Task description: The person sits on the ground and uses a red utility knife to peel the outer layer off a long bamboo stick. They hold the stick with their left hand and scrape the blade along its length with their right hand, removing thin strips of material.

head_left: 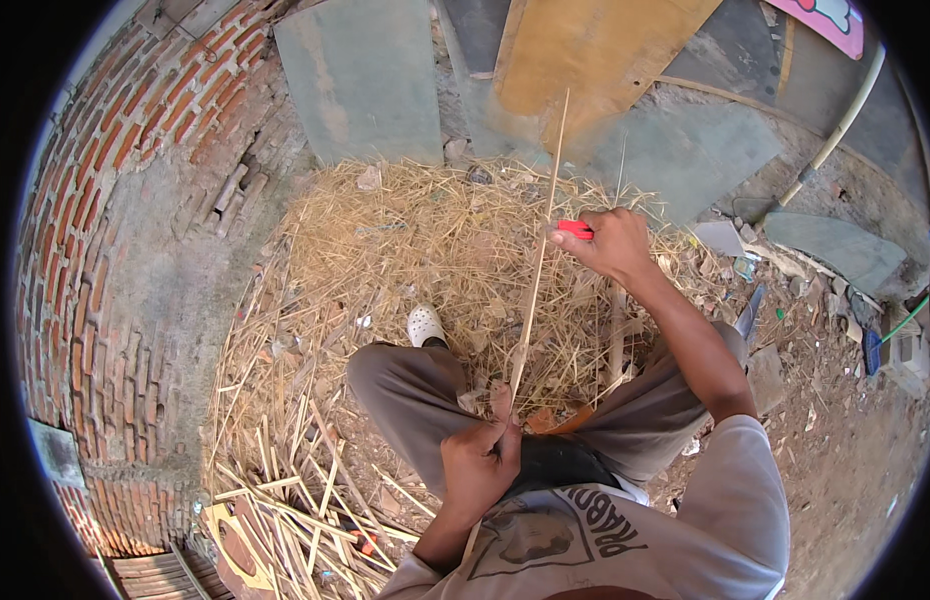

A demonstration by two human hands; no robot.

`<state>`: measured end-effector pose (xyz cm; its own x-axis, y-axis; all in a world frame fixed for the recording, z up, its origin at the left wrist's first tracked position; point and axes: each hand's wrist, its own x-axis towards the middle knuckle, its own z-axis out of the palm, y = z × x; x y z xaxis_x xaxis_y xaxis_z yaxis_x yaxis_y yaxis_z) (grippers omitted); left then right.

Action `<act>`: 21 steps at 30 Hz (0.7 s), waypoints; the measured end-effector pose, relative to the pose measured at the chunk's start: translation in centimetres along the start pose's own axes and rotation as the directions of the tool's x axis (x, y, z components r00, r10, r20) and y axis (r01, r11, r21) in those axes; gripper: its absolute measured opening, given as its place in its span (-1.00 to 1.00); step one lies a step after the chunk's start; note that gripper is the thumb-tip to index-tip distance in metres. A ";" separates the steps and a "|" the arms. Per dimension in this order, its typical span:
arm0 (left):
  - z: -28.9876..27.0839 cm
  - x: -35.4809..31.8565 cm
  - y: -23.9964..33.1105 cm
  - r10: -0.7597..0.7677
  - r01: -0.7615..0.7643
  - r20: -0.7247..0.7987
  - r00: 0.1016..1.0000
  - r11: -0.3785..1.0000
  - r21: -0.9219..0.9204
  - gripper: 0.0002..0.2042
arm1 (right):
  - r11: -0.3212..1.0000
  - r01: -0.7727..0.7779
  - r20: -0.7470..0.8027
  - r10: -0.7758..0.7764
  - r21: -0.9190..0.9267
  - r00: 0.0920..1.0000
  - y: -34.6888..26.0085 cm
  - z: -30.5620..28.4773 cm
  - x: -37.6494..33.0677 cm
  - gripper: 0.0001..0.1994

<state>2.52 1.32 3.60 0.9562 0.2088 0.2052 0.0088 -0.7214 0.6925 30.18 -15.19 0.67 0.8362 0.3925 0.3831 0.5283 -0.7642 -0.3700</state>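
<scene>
A long, thin bamboo strip (535, 290) stands tilted up and away in front of me, tapering towards its far tip. My left hand (480, 458) is closed round its near end, low by my lap, with the thumb along the strip. Farther out, my right hand (617, 243) is closed on a small red-handled cutter (575, 229). The cutter's front end meets the upper part of the strip from the right. Its blade is too small to make out.
A heap of pale shavings (415, 220) covers the ground ahead, around my white clog (425, 325). Several cut strips (305, 520) lie at the lower left. A brick wall (105, 200) rises on the left; grey and tan sheets (365, 80) lean at the back.
</scene>
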 end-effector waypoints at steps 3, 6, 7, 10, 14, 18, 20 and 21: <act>0.1 -0.2 -0.5 -0.020 0.017 -0.054 0.998 0.999 -0.050 -0.58 | 0.985 0.165 0.101 -0.170 0.055 0.980 -3.6 -0.4 -2.6 -0.29; 0.0 -0.1 -0.9 -0.008 0.007 -0.071 0.997 1.000 -0.017 -0.58 | 0.932 0.325 0.002 -0.330 0.160 0.944 -5.4 0.3 -4.8 -0.30; 0.0 0.1 -0.5 -0.005 0.005 -0.054 0.999 1.000 0.009 -0.59 | 0.939 0.310 -0.001 -0.313 0.146 0.950 -4.5 0.2 -4.1 -0.30; 0.0 -0.1 -0.4 0.012 -0.012 -0.003 1.000 0.999 0.043 -0.60 | 0.995 0.074 0.035 -0.076 0.063 0.997 -1.1 0.6 -1.6 -0.29; 0.8 -1.0 -0.8 0.049 -0.050 0.030 0.998 0.998 0.039 -0.63 | 0.991 -0.129 0.020 0.129 -0.042 0.991 3.6 1.7 1.0 -0.25; 0.6 -3.2 -1.2 0.077 -0.079 0.094 0.993 0.997 0.020 -0.65 | 0.942 -0.335 0.056 0.336 -0.014 0.940 6.3 2.0 3.0 -0.18; -0.2 -5.0 -0.7 0.051 -0.050 0.160 0.986 0.999 -0.009 -0.65 | 0.877 -0.479 0.028 0.481 -0.044 0.876 9.6 1.9 3.9 -0.13; -0.6 -5.8 -0.8 0.059 -0.053 0.182 0.982 0.998 -0.039 -0.66 | 0.846 -0.530 -0.027 0.529 -0.062 0.848 11.7 2.1 4.0 -0.11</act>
<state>-3.18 1.08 2.32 0.9923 0.0421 0.1164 -0.0530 -0.7052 0.7070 39.97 -21.53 -3.90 0.9847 -0.0855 0.1518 -0.0054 -0.8860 -0.4637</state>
